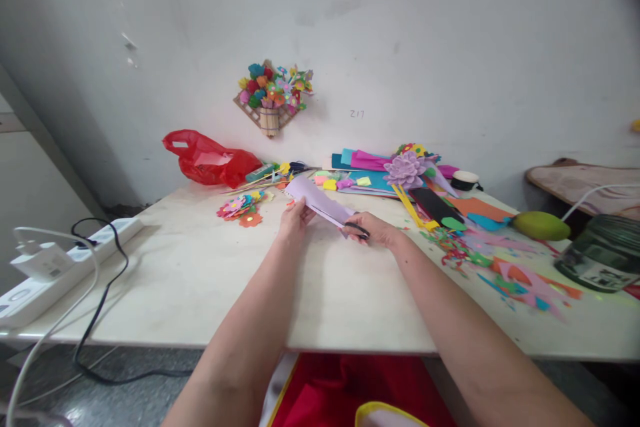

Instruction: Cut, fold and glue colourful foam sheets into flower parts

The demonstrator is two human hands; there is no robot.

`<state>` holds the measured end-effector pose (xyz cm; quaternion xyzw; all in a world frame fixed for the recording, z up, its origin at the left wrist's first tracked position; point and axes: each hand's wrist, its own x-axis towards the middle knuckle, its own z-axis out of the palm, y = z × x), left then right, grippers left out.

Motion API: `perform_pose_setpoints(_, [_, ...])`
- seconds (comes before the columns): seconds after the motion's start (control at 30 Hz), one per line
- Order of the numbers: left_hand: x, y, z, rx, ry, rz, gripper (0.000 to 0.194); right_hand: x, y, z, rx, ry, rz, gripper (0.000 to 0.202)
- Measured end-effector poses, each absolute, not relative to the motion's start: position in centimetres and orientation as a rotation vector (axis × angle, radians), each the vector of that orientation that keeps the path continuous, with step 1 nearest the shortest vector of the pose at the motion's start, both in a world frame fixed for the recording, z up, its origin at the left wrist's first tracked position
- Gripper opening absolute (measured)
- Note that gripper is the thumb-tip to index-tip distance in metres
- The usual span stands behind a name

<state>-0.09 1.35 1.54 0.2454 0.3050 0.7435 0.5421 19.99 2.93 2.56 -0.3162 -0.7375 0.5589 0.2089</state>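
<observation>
A light purple craft sheet (314, 198) is held up over the middle of the table, with one wavy edge at its upper right. My left hand (297, 215) pinches its lower left edge. In my right hand (373, 229) is a pair of scissors (361, 231) with black handles, at the right end of the sheet. The fingers are wrapped round the handles, and the blades are mostly hidden by the sheet. To the left of the sheet lies a pile of colourful cut flowers (245, 205).
A red plastic bag (207, 160) lies at the back left. Coloured sheets (373, 180) and a purple flower (405, 169) are at the back right. Scraps (520, 280), a black phone (433, 205) and a glass jar (603, 253) occupy the right. A power strip (70, 273) with cables runs along the left edge.
</observation>
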Motion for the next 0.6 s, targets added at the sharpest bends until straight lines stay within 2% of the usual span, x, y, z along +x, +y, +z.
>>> perform_pose_setpoints(0.6, [-0.24,1.49,1.56,0.551,0.741,1.801,0.005,20.31,2.97,2.29,-0.883,-2.094,1.527,0.020])
